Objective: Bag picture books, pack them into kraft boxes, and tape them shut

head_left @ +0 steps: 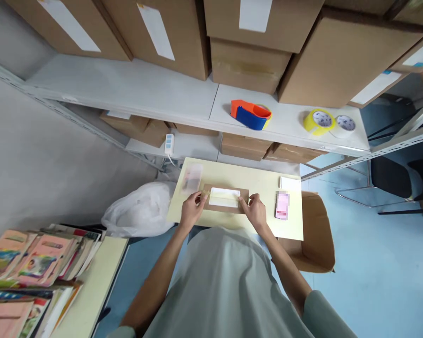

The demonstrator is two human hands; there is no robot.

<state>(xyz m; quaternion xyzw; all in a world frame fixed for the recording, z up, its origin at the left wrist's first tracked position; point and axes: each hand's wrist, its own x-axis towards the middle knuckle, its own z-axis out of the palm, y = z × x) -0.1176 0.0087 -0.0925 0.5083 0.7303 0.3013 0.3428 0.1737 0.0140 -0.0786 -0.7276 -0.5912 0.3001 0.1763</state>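
Observation:
A small, flat brown cardboard package (218,209) lies on the pale yellow table (232,224), with a white label (224,192) on its top face. Across the label runs a faint yellowish, see-through strip that looks like clear tape. My left hand (191,211) pinches at the package's left end, thumb and fingertips together. At the other end, my right hand (256,215) presses its thumb near the label's right edge, fingers curled at the package's side. A blurred pink-screened phone (282,205) lies to the right of my right hand.
An open cardboard box (319,234) stands right of the table. On the shelf (134,84) above sit an orange-and-blue tape dispenser (250,115) and yellow tape roll (317,122). A white plastic bag (141,211) is at left, near stacked books (42,258).

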